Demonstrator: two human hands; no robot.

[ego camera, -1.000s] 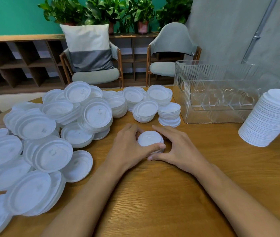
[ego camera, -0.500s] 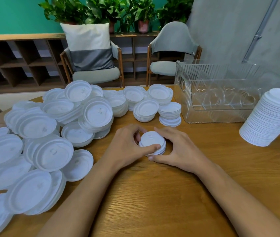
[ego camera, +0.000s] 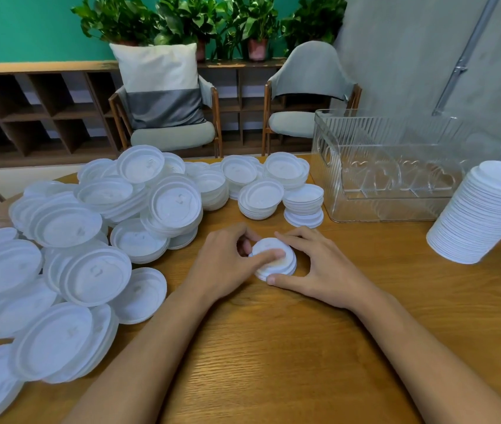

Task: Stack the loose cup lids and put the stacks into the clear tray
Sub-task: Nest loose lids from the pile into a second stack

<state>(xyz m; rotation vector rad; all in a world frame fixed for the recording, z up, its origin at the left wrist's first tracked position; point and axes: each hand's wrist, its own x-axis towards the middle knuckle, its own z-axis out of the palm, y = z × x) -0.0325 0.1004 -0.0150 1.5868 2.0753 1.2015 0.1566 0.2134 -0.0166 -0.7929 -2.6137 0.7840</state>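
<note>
A short stack of small white lids [ego camera: 276,264] sits on the wooden table [ego camera: 273,362] in front of me. My left hand [ego camera: 227,264] curls round its left side, thumb lying across the top lid. My right hand [ego camera: 319,270] cups its right side, thumb at the near edge and fingers at the far edge. A large heap of loose white lids [ego camera: 90,240] covers the left of the table. The clear tray [ego camera: 395,169] stands at the back right; through its ribbed walls I see nothing in it.
A tall leaning stack of white lids [ego camera: 484,212] stands at the right edge, near the tray. Short lid stacks [ego camera: 302,205] sit between the heap and the tray. Two chairs [ego camera: 166,117] and a shelf with plants stand behind the table.
Both hands stay round the small stack. It has tilted slightly, and my left thumb has slid further across the top lid.
</note>
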